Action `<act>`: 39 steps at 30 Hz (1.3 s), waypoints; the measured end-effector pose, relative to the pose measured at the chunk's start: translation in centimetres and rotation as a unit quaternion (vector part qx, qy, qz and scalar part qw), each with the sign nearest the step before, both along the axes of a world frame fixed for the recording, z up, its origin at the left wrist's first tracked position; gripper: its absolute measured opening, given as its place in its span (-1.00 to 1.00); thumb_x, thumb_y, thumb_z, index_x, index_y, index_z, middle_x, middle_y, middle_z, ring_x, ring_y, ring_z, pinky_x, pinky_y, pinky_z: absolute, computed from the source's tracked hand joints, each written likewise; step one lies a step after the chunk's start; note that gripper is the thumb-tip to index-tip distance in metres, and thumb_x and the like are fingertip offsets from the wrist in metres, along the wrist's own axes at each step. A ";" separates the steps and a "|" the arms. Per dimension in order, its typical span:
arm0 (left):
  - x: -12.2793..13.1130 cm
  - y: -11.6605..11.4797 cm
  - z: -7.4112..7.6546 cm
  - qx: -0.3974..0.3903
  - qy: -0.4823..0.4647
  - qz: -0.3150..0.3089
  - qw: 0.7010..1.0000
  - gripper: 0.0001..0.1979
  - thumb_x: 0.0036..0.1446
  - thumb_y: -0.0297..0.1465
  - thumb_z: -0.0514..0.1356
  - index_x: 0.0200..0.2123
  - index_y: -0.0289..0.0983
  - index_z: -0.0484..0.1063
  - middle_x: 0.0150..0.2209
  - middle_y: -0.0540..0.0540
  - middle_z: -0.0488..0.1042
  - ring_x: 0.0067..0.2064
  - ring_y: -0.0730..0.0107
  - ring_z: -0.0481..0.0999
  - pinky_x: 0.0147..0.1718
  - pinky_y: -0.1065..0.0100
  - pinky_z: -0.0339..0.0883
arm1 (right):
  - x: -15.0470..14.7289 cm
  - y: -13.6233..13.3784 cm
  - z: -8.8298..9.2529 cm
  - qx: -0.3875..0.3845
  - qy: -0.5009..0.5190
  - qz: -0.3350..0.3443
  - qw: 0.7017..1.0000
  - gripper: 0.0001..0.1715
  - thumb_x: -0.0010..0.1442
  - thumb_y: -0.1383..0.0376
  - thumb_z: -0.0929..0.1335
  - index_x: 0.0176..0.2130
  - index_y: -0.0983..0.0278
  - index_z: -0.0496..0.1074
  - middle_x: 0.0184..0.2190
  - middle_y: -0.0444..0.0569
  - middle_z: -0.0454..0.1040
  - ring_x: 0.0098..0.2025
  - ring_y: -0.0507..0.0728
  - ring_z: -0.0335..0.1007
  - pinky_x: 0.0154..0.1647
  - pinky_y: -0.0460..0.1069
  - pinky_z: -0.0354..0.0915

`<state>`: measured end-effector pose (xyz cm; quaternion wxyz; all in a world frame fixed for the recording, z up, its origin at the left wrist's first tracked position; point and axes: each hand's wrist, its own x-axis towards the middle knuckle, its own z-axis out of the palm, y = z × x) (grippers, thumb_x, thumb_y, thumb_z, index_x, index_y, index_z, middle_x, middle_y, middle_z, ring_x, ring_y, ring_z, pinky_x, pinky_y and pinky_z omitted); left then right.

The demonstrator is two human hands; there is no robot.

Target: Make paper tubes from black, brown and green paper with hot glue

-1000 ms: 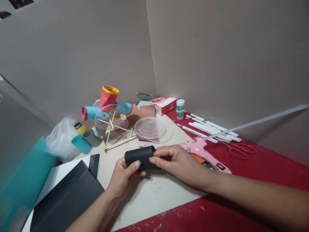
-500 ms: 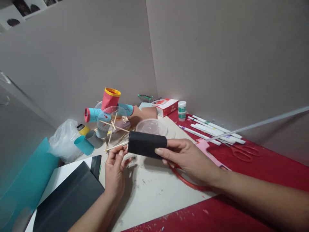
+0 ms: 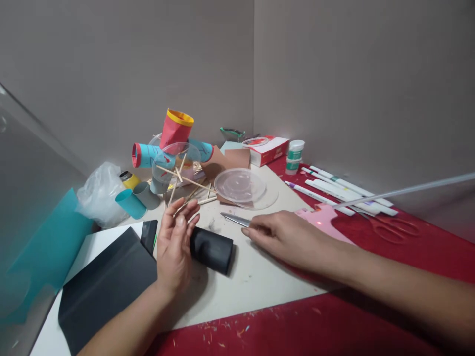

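My right hand (image 3: 284,236) is closed on a pair of scissors (image 3: 233,219), with the metal blades pointing left and the handles hidden under the palm. A black tube (image 3: 212,249) lies on its side on the white board (image 3: 237,296). Just left of it, my left hand (image 3: 176,242) is raised with fingers apart and loosely bent, holding nothing. Behind the left hand are wooden sticks (image 3: 178,174) joined in a cross. A red tube with a yellow rim (image 3: 176,129) and a blue tube (image 3: 148,155) stand near clear plastic discs.
A pink glue gun (image 3: 322,222) with a long clear glue stick lies right of my right hand. Further right are several white markers (image 3: 334,193) and red-handled scissors (image 3: 395,228). Black sheets (image 3: 111,287), a plastic bag (image 3: 100,193) and clear lids (image 3: 241,185) lie around.
The black tube has gone from my right hand down onto the board. My right hand has taken hold of the scissors. The view has shifted slightly.
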<state>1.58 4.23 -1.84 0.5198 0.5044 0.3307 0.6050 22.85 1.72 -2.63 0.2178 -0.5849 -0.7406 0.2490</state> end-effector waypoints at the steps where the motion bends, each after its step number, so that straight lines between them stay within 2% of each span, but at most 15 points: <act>1: -0.1 0.1 0.1 0.013 0.011 0.000 1.000 -0.72 0.23 -0.26 0.17 0.00 -0.15 0.39 0.02 -0.15 0.51 0.13 0.23 0.44 0.13 0.13 0.25 | 0.2 -0.1 0.1 0.015 -0.018 0.010 1.000 -0.59 0.31 0.20 0.22 -0.50 0.27 0.43 -0.54 -0.03 0.48 -0.50 0.10 0.35 -0.46 -0.02 0.14; 4: -1.3 1.1 1.0 0.073 0.109 0.032 0.991 -0.66 0.20 -0.26 0.20 0.05 -0.12 0.35 0.09 -0.14 0.45 0.15 0.22 0.41 0.14 0.13 0.24 | 0.1 -0.6 -0.1 0.025 -0.047 0.032 0.998 -0.63 0.31 0.20 0.21 -0.41 0.24 0.48 -0.52 -0.05 0.51 -0.48 0.11 0.39 -0.45 -0.02 0.14; 6: -2.4 1.9 1.9 0.104 0.251 0.055 0.961 -0.59 0.17 -0.23 0.23 0.08 -0.12 0.32 0.10 -0.15 0.44 0.16 0.19 0.39 0.12 0.15 0.25 | -0.2 -0.9 -0.2 0.031 -0.066 0.043 0.996 -0.68 0.30 0.19 0.24 -0.34 0.23 0.51 -0.48 -0.04 0.54 -0.44 0.14 0.43 -0.43 -0.02 0.15; 9: -3.5 2.7 3.1 0.082 0.508 0.031 0.857 -0.46 0.16 -0.12 0.21 0.17 -0.15 0.24 -0.05 -0.18 0.53 -0.07 0.14 0.53 -0.05 0.11 0.33 | -0.6 -1.2 -0.3 0.022 -0.085 0.055 0.995 -0.72 0.28 0.20 0.25 -0.29 0.21 0.52 -0.41 -0.02 0.57 -0.39 0.18 0.47 -0.43 -0.01 0.16; 11: -3.8 2.7 3.4 0.044 0.622 -0.011 0.782 -0.38 0.17 -0.05 0.15 0.22 -0.18 0.18 -0.16 -0.18 0.57 -0.30 0.17 0.55 -0.21 0.10 0.36 | -0.7 -1.2 -0.2 0.010 -0.096 0.058 0.994 -0.72 0.29 0.20 0.24 -0.31 0.20 0.51 -0.42 -0.02 0.57 -0.40 0.18 0.47 -0.44 0.00 0.15; 12: -3.7 2.6 3.4 0.029 0.650 -0.032 0.758 -0.35 0.17 -0.03 0.14 0.24 -0.19 0.15 -0.19 -0.18 0.58 -0.36 0.18 0.53 -0.27 0.12 0.35 | -0.7 -1.2 -0.2 0.008 -0.099 0.059 0.993 -0.71 0.29 0.20 0.24 -0.32 0.20 0.50 -0.43 -0.03 0.56 -0.41 0.18 0.47 -0.44 0.00 0.15; 14: -3.6 2.6 3.0 0.021 0.665 -0.070 0.743 -0.34 0.17 -0.06 0.15 0.25 -0.21 0.14 -0.25 -0.16 0.57 -0.37 0.18 0.51 -0.31 0.16 0.33 | -0.6 -1.1 -0.2 0.012 -0.100 0.058 0.993 -0.71 0.29 0.20 0.23 -0.30 0.20 0.50 -0.43 -0.03 0.56 -0.41 0.18 0.47 -0.44 0.00 0.15; 16: -3.4 2.6 2.5 0.028 0.640 -0.106 0.761 -0.38 0.17 -0.15 0.18 0.24 -0.19 0.15 -0.30 -0.11 0.55 -0.31 0.19 0.50 -0.27 0.19 0.33 | -0.5 -1.0 -0.3 0.016 -0.101 0.056 0.993 -0.71 0.30 0.19 0.23 -0.29 0.20 0.50 -0.43 -0.02 0.56 -0.40 0.19 0.47 -0.44 0.00 0.14; 18: -3.3 2.6 2.3 0.036 0.592 -0.128 0.795 -0.44 0.17 -0.27 0.19 0.22 -0.17 0.17 -0.32 -0.05 0.52 -0.27 0.25 0.49 -0.21 0.21 0.32 | -0.5 -0.9 -0.4 0.023 -0.105 0.054 0.993 -0.72 0.29 0.19 0.24 -0.29 0.20 0.49 -0.44 -0.03 0.56 -0.41 0.19 0.48 -0.45 -0.01 0.13; 21: -3.3 2.1 2.8 0.069 0.548 -0.105 0.827 -0.50 0.19 -0.36 0.17 0.19 -0.15 0.21 -0.34 -0.01 0.49 -0.25 0.30 0.49 -0.13 0.22 0.32 | -0.3 -0.9 -0.5 0.033 -0.106 0.052 0.993 -0.73 0.29 0.18 0.25 -0.30 0.20 0.49 -0.46 -0.05 0.55 -0.43 0.18 0.47 -0.47 -0.01 0.11; 26: -2.8 0.1 3.8 0.230 0.565 -0.028 0.792 -0.46 0.18 -0.43 0.17 0.23 -0.10 0.20 -0.26 -0.07 0.51 -0.09 0.20 0.49 0.01 0.11 0.29 | 0.0 -1.0 -0.5 0.039 -0.090 0.055 0.994 -0.72 0.30 0.17 0.24 -0.31 0.20 0.48 -0.45 -0.05 0.55 -0.43 0.17 0.46 -0.44 -0.01 0.13; 30: -2.0 -1.1 3.1 0.308 0.584 -0.086 0.746 -0.39 0.15 -0.47 0.19 0.26 -0.09 0.18 -0.19 -0.09 0.56 -0.18 0.20 0.54 0.17 -0.06 0.13 | 0.2 -0.9 -0.8 0.051 -0.086 0.054 0.993 -0.71 0.30 0.16 0.25 -0.32 0.21 0.48 -0.44 -0.03 0.56 -0.43 0.18 0.47 -0.45 -0.01 0.14; 32: -1.8 -1.5 3.1 0.309 0.580 -0.109 0.745 -0.36 0.13 -0.43 0.24 0.27 -0.07 0.19 -0.11 -0.11 0.57 -0.12 0.16 0.54 0.23 -0.09 0.04 | 0.3 -0.9 -0.9 0.060 -0.087 0.055 0.993 -0.71 0.30 0.16 0.25 -0.27 0.21 0.51 -0.43 -0.01 0.57 -0.41 0.20 0.49 -0.44 0.00 0.16; 35: -2.1 -1.8 3.8 0.284 0.512 -0.072 0.807 -0.36 0.09 -0.39 0.30 0.24 -0.04 0.24 -0.01 -0.10 0.53 0.01 0.13 0.51 0.26 -0.01 0.01 | 0.4 -0.9 -0.8 0.055 -0.096 0.049 0.993 -0.70 0.29 0.16 0.26 -0.21 0.22 0.53 -0.41 0.01 0.59 -0.38 0.25 0.52 -0.42 0.03 0.20; 39: -2.6 -0.5 4.2 0.194 0.365 0.012 0.911 -0.59 0.18 -0.33 0.24 0.11 -0.12 0.38 -0.02 -0.13 0.53 0.05 0.14 0.48 0.12 0.14 0.24 | 0.3 -0.8 -0.7 0.067 -0.083 0.046 0.993 -0.67 0.29 0.17 0.24 -0.17 0.23 0.54 -0.35 0.04 0.61 -0.33 0.25 0.54 -0.35 0.06 0.29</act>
